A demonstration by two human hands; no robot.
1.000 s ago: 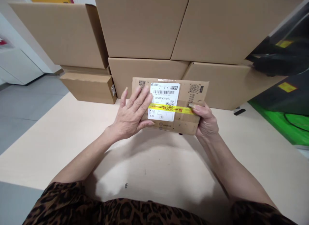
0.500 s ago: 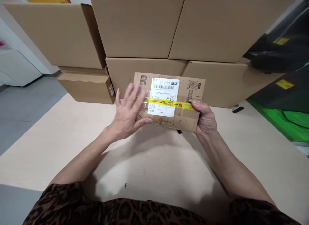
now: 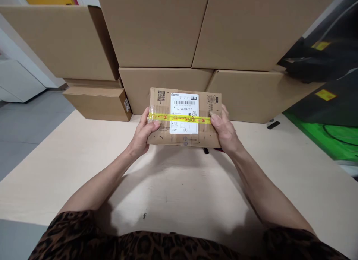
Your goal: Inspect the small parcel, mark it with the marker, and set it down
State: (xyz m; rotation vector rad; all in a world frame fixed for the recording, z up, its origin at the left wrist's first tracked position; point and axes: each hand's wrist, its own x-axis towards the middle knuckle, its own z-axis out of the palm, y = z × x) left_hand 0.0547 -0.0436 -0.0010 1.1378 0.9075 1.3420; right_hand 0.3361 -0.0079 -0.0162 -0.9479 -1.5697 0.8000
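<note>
Between my two hands, above the table, is a small brown cardboard box (image 3: 207, 137) with its top face turned toward me. A white shipping label (image 3: 183, 103) with a barcode is stuck on that face. Yellow tape (image 3: 156, 117) with red print crosses the box from side to side, over the label. My left hand (image 3: 144, 131) grips the left end, its thumb on the tape. On the right end my right hand (image 3: 225, 129) has its thumb on the top face. The fingers behind the box are mostly hidden.
Large cardboard boxes (image 3: 153, 29) are stacked along the back of the pale table (image 3: 173, 189). A flatter carton (image 3: 95, 105) stands at the back left. Small black pieces (image 3: 273, 125) lie on the tabletop. Dark bags (image 3: 332, 70) and a green surface (image 3: 313, 133) are at the right.
My left hand, spread flat on the tape before, has closed around the box's left end. The box has moved slightly left and sits more level.
</note>
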